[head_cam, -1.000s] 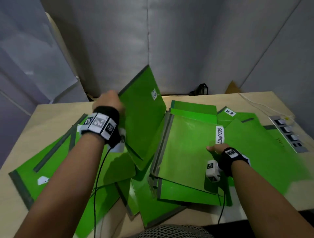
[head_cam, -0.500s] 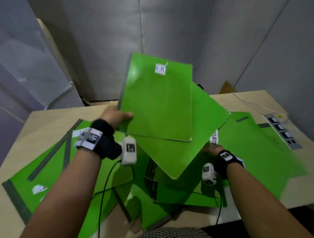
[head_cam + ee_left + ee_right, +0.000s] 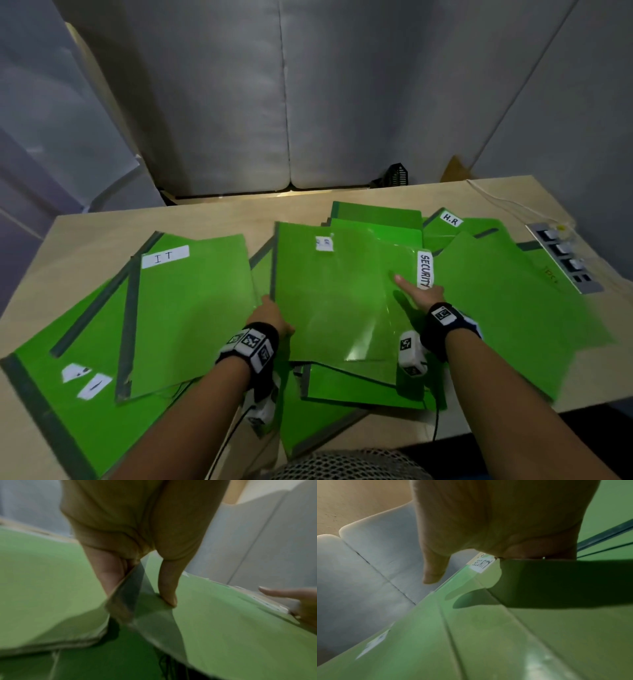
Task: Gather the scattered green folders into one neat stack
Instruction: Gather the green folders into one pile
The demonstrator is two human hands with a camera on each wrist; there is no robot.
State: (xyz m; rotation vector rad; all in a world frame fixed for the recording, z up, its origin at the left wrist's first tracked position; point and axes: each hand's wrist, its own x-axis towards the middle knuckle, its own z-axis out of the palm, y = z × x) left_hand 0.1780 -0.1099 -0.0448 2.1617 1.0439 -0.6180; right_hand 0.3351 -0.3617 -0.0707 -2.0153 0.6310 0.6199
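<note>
Leftward, left hand [image 3: 270,317] pinches top folder [image 3: 342,294] spine edge.

You have glossy green plastic folders [image 3: 342,301] with matt grey spine strips and white paper labels [image 3: 425,271], on a smooth, matt, pale wood-look table [image 3: 102,233].

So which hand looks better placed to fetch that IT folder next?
Probably the left hand: the IT folder lies right beside it, while the right hand rests on the stack by the SECURITY label.
</note>
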